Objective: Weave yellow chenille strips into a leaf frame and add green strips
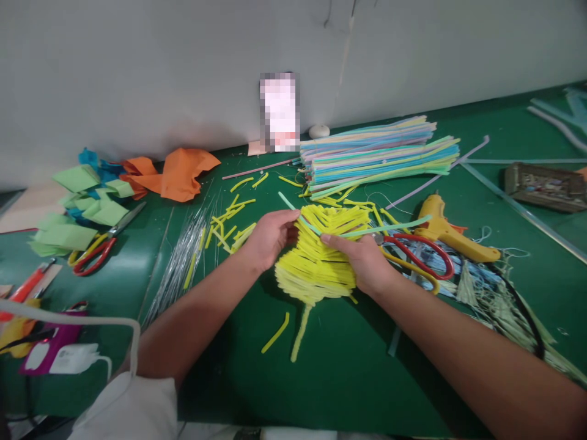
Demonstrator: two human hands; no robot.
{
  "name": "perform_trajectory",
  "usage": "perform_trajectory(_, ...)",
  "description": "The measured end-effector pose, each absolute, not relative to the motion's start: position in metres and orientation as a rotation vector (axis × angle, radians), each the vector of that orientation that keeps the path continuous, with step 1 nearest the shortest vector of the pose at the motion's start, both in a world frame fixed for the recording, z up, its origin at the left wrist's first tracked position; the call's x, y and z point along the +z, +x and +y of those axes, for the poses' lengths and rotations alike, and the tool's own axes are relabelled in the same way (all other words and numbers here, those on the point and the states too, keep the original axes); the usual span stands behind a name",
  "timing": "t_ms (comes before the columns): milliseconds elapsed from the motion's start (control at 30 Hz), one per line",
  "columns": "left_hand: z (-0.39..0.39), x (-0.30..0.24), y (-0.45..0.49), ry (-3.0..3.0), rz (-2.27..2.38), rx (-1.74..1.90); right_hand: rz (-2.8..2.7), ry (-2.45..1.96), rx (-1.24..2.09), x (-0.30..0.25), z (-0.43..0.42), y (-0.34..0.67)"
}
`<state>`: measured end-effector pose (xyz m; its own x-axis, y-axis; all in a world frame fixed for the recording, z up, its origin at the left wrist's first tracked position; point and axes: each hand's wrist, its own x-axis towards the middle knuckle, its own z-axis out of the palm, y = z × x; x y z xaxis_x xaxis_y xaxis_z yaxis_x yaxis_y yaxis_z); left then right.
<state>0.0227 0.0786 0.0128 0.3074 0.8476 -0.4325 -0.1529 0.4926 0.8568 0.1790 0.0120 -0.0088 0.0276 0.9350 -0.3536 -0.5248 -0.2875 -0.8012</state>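
A leaf-shaped piece made of yellow straws (316, 266) lies on the green table (339, 373) in front of me. My left hand (268, 237) is closed on its upper left edge, fingers pinched by a light green straw (367, 231) that runs across the top of the piece. My right hand (362, 260) grips the piece's right side, with its fingers curled over the yellow straws and the green straw passing above them. A yellow stem hangs from the bottom of the piece.
A stack of pastel straws (376, 153) lies behind. A yellow glue gun (447, 232) and red-handled scissors (419, 256) sit to the right. More scissors (98, 247), green paper (87, 208) and orange paper (177, 174) are at left. Cut yellow bits (229, 226) are scattered.
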Motion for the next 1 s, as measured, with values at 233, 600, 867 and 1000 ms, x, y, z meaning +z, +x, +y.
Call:
perform_trajectory(233, 0.072, 0.019, 0.011, 1.795, 1.268, 1.347, -0.466, -1.142, 1.531, -0.009, 0.014, 0.178)
perform_trajectory(600, 0.065, 0.018, 0.018, 1.765, 1.232, 1.228, -0.478, -1.096, 1.511, -0.006, 0.015, 0.176)
perform_trajectory(867, 0.071, 0.019, 0.025, 0.914, 1.166, 1.063, -0.514, -1.083, 1.523, -0.009, 0.014, 0.177)
perform_trajectory(1000, 0.073, 0.023, 0.026, 0.706, 1.130, 0.960, -0.530, -1.069, 1.515, -0.011, 0.014, 0.178)
